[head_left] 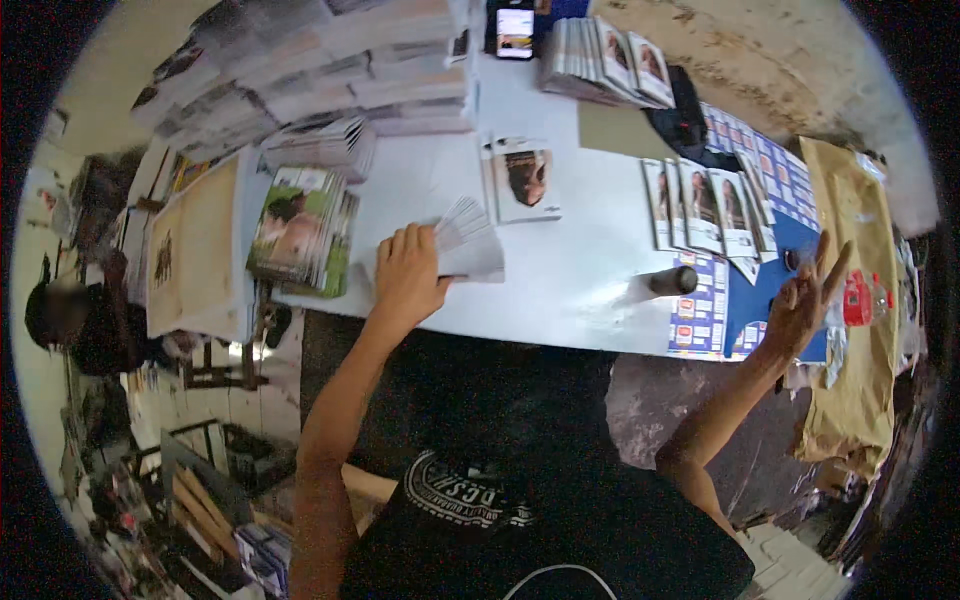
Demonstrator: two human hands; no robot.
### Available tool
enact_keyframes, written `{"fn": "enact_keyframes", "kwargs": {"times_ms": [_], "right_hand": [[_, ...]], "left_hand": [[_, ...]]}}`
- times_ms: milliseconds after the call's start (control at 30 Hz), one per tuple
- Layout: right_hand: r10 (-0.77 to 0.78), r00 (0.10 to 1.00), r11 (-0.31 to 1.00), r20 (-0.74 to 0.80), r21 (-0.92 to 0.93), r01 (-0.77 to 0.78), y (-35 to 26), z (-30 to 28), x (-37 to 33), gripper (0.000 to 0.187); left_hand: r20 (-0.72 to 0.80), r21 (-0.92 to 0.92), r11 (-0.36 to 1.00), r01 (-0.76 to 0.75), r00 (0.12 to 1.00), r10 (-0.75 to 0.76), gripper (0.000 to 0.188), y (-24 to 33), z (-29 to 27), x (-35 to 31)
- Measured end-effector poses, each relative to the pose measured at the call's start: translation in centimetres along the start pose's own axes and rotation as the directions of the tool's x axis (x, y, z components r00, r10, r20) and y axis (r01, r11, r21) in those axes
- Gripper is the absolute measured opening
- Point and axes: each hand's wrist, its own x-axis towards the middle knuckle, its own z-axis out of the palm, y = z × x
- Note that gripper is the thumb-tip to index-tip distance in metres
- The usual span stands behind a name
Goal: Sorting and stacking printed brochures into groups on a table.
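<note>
At the table's front edge, my left hand [408, 268] is closed on the left end of a fanned stack of thin pale booklets [470, 242], the thumb at its near edge. My right hand [800, 305] is raised at the table's right end, over the blue sheet, with two fingers stretched apart and nothing visible in it. Just beyond the fan lie a few booklets with a dark picture cover [527, 180]. To the left of my left hand is a pile of green-covered booklets [302, 230]. White booklets with portrait covers [708, 210] overlap in a row at the right.
A dark cylinder [674, 281] lies near the front edge. Tall paper stacks [330, 60] fill the back left, and more booklets [605, 65] and a phone [515, 30] are at the back. Right of the table are brown paper [850, 390] and a red-labelled bottle [866, 298]. Another person [85, 310] is far left.
</note>
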Motion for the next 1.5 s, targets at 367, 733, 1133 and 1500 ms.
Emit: {"fn": "enact_keyframes", "kwargs": {"times_ms": [367,733,1133,1500], "right_hand": [[0.233,0.111,0.804,0.966,-0.256,0.536,14.3,30.4,-9.2,0.142],[0.511,-0.165,0.760,0.844,-0.353,0.545,14.2,32.9,-10.3,0.151],[0.428,0.205,0.594,0.880,-0.444,0.671,13.0,24.4,-9.8,0.150],[0.474,0.177,0.815,0.863,-0.505,0.283,13.8,22.8,-9.3,0.111]], "left_hand": [[-0.164,-0.194,0.981,0.019,0.985,-0.051,0.081,-0.7,0.5,-1.4],[-0.068,-0.192,0.977,0.090,0.992,-0.105,0.074,-0.4,0.0,-1.9],[-0.066,-0.344,0.927,0.153,0.980,-0.186,0.057,-1.8,-1.3,-3.8],[-0.104,-0.982,0.188,-0.023,0.895,-0.433,0.039,1.1,-5.0,-5.6]]}}
